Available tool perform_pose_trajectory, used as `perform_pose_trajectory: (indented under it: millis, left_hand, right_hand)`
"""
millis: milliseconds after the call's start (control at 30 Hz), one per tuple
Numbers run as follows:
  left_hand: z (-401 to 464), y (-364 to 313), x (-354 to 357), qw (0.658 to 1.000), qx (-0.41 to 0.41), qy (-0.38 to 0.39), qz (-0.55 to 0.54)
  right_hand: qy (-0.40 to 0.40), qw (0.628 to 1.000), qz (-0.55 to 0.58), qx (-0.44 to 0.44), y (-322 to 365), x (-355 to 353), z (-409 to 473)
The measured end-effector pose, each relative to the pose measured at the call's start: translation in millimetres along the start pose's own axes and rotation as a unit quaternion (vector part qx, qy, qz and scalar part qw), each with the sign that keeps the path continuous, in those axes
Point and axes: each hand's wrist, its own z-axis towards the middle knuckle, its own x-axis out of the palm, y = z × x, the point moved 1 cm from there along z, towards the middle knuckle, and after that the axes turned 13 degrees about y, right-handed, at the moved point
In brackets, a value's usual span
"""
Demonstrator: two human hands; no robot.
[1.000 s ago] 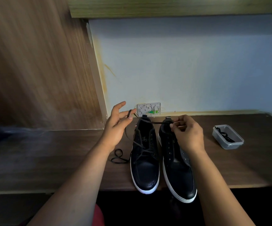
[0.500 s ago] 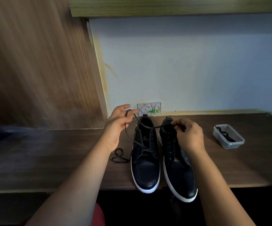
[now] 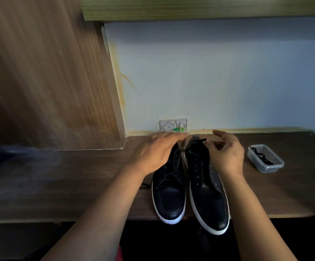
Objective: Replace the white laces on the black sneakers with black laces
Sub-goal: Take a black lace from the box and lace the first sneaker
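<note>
1. Your two sneakers sit side by side at the desk (image 3: 77, 185) edge — black uppers, white soles.
2. Left sneaker (image 3: 169, 193) carries a black lace (image 3: 165, 177); right sneaker (image 3: 207, 194) shows bare eyelets.
3. Your left hand (image 3: 154, 151) is flat, fingers straight, blurred, over the left sneaker's collar.
4. Your right hand (image 3: 226, 153) pinches a black lace end (image 3: 203, 140) at the right sneaker's collar.
5. A clear tub (image 3: 266, 159) of black lace sits to the right.

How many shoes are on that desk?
2. The left sneaker stands partly under the left hand. The right sneaker stands beside it, its toe past the desk edge. No others show.
</note>
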Motion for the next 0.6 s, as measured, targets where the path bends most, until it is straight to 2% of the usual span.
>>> perform_pose_trajectory:
  millis: [67, 133, 233, 300, 367, 467, 533, 600]
  left_hand:
    - [9.5, -8.9, -7.5, 1.000, 0.020, -0.017, -0.005]
    - [14.6, -12.8, -13.1, 0.997, 0.001, -0.019, -0.072]
    - [6.6, 2.4, -9.3, 0.983, -0.117, 0.032, -0.140]
    - [-4.6, 21.3, 2.9, 0.966, -0.217, 0.083, -0.113]
    - [-18.1, 36.7, 19.2, 0.931, -0.314, 0.167, -0.084]
    - [-31.1, 47.2, 41.3, 0.879, -0.376, 0.265, -0.124]
    - [-32.4, 49.2, 49.8, 0.880, -0.373, 0.274, -0.111]
    - [-29.4, 44.9, 51.7, 0.891, -0.356, 0.271, -0.073]
  right_hand:
    - [-0.018, 1.000, 0.004, 0.001, 0.7, -1.8, -0.3]
    - [-0.033, 0.999, 0.039, -0.002, 3.0, -2.1, -0.3]
    - [-0.063, 0.995, 0.071, -0.038, 5.1, -1.0, -1.6]
    - [-0.075, 0.991, 0.098, -0.058, 9.4, -1.6, -4.1]
    - [-0.062, 0.986, 0.148, -0.044, 14.6, -0.5, -6.0]
    - [-0.025, 0.951, 0.309, 0.002, 20.4, 5.6, -5.2]
    - [-0.003, 0.914, 0.403, 0.039, 20.7, 10.8, -3.2]
    - [0.013, 0.894, 0.444, 0.061, 20.5, 16.6, -4.0]
